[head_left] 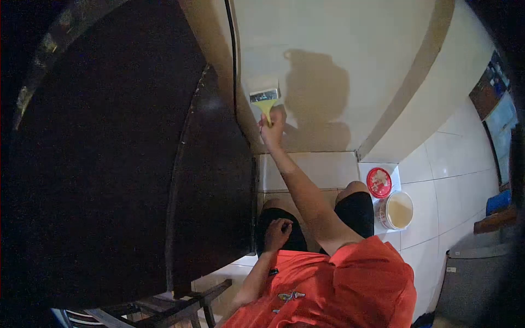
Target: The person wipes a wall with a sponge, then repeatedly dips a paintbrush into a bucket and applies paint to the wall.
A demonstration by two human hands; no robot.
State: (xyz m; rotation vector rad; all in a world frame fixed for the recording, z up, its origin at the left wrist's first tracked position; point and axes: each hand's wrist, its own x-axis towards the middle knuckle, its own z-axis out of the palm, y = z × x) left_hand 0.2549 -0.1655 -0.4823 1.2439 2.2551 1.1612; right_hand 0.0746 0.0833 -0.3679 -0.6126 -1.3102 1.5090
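A paintbrush with a yellow handle and a metal band is held up against the cream wall. My right hand is wrapped round its handle, with the bristles pointing up the wall. Down on my thigh rests my left hand, its fingers curled; whether anything is in them is too small to tell. To the right of my knees stands an open bucket of cream paint, and its red lid lies beside it, smeared with paint.
A large dark panel fills the left side. A black cable runs down the wall near it. Wooden legs show at the lower left. The wall's corner juts out at the right, above the tiled floor; a grey box-like object stands lower right.
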